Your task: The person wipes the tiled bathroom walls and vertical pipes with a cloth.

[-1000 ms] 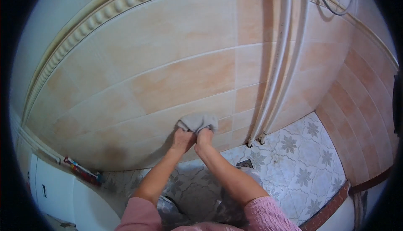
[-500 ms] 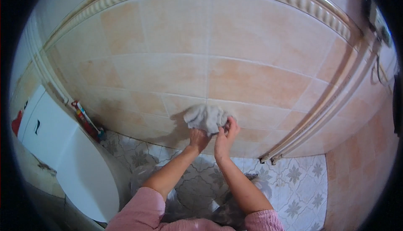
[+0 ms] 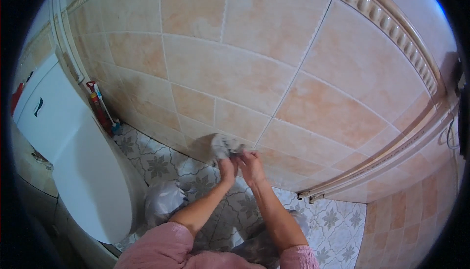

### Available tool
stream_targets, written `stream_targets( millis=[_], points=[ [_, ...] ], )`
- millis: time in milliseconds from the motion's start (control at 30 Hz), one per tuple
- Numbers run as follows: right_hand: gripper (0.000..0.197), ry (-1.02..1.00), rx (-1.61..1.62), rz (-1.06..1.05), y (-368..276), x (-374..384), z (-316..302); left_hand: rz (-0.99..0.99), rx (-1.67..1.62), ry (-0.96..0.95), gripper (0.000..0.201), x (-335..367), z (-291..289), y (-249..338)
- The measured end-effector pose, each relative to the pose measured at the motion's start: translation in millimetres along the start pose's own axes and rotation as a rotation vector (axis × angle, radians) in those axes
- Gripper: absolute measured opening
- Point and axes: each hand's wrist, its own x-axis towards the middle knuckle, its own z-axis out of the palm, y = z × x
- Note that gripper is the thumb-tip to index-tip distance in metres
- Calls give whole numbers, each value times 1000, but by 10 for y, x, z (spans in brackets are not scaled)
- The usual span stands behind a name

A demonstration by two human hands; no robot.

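Observation:
A greyish-white cloth (image 3: pixel 224 145) with dark patches is bunched up low in front of the beige wall tiles. My left hand (image 3: pixel 227 170) grips it from beneath, with the cloth rising above the fingers. Close against it on the right, my right hand (image 3: pixel 252 168) has its fingers bent in and pinched at the cloth's right edge. Part of the fingers of both hands is hidden behind the hands and the cloth. Whether the cloth touches the wall, I cannot tell.
To the left stands a white toilet (image 3: pixel 93 181) with its lid down. Red-handled brushes (image 3: pixel 100 105) lean in the corner behind it. Pipes (image 3: pixel 362 164) run along the wall at right. Patterned tiles (image 3: pixel 338 220) cover the floor, and clear plastic (image 3: pixel 164 203) shows beside the toilet.
The view has swung and tilted. Both hands sit lower against the wall with the cloth, which is now bunched smaller and shows darker patches. My right fingers have drawn closer to my left hand.

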Motion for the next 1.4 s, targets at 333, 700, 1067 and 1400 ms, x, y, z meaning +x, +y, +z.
stream_targets(
  millis=[333, 700, 1067, 1400],
  points=[
    [27, 327, -357, -299, 180, -118, -116, -53, 36, 88, 26, -21, 130, 271],
    [37, 98, 136, -158, -44, 186, -1263, 54, -86, -78, 16, -499, 694, 210],
    [27, 112, -97, 163, 1099, 612, -889, -722, -230, 242, 30, -283, 154, -996],
    [33, 790, -86, -282, 52, 281, -2211, -692, -718, -652, 50, -829, 1218, -153]
  ],
)
